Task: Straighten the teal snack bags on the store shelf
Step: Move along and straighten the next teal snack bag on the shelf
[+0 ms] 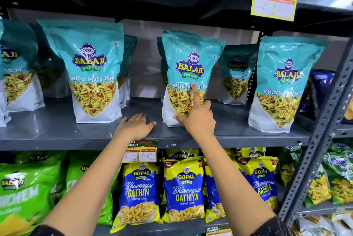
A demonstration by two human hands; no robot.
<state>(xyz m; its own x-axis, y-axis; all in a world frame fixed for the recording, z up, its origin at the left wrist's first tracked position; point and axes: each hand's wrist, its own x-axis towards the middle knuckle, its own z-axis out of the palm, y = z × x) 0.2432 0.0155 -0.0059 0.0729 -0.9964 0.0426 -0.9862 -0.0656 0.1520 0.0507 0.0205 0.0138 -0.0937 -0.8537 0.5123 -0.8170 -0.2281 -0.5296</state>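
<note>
Middle teal bag (188, 67) gripped low by right hand (196, 119); left hand (135, 126) laid flat, empty, on shelf (57, 127). By overpushing, it could be toppled onto the rear bag (236, 75) at 1 o'clock

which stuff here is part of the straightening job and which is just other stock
Job: teal Balaji bags, middle teal bag held by the right hand, left hand on the shelf.
Other: Gopal Gathiya bags, green Balaji bags, price tags.

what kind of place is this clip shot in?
Most likely a supermarket snack aisle: a grey metal shelf stocked with teal snack bags, plus yellow price tags printed "Super Market".
</note>
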